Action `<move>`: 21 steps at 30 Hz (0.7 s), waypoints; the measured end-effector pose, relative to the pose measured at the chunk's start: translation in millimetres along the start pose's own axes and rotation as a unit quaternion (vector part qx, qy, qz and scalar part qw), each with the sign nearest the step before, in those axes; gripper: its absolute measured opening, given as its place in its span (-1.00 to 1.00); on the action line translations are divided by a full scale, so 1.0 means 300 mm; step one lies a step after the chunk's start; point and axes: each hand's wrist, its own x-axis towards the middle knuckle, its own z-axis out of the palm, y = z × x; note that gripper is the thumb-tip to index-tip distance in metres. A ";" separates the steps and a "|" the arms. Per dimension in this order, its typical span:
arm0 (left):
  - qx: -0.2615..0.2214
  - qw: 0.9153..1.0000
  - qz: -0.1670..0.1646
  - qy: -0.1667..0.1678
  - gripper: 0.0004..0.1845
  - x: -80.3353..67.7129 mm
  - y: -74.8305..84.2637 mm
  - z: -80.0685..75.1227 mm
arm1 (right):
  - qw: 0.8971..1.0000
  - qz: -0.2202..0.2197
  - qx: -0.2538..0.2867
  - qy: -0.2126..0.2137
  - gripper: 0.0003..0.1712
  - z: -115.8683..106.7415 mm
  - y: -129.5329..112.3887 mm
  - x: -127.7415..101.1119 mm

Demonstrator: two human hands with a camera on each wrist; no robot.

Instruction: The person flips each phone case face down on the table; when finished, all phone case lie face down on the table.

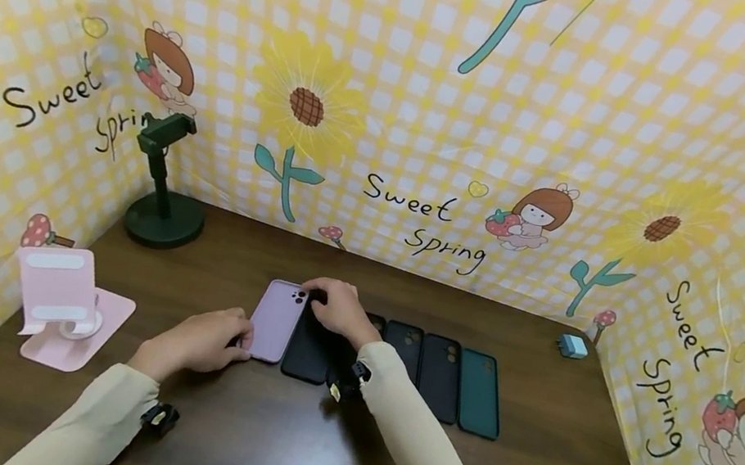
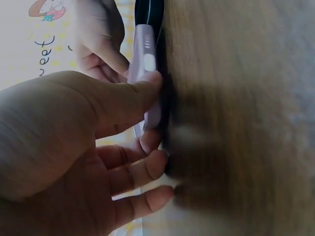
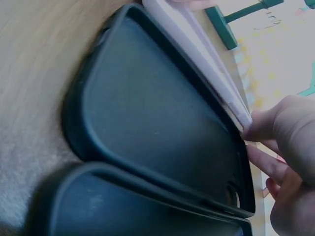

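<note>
The yellow checked backdrop (image 1: 441, 95) bears the words "Sweet Spring" several times in black script, beside cartoon girls and sunflowers.

You sit at a dark brown wood-grain table (image 1: 273, 456). A yellow-and-white gingham backdrop (image 1: 623, 127) encloses it on three sides, printed with sunflowers, teal stems, cartoon girls holding strawberries, and the words "Sweet Spring". A dark green stand (image 1: 166, 184) occupies the back left corner. A pink stand (image 1: 64, 303) sits by the left wall. A small blue block (image 1: 574, 347) lies near the back right corner. Lighting is even.
</note>
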 end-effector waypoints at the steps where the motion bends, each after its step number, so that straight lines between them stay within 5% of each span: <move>1: -0.001 1.000 0.005 0.006 -0.78 -0.004 -0.002 0.002 | 1.000 0.000 0.013 0.000 -0.61 -0.004 0.002 -0.001; 18: -0.048 0.995 0.074 0.048 -0.95 -0.043 0.002 0.022 | 0.995 -0.079 0.057 0.032 -0.61 -0.059 0.015 -0.009; 21: -0.052 0.994 0.072 0.059 -0.58 -0.042 0.009 0.029 | 0.995 -0.080 0.047 0.021 -0.60 -0.068 0.006 -0.011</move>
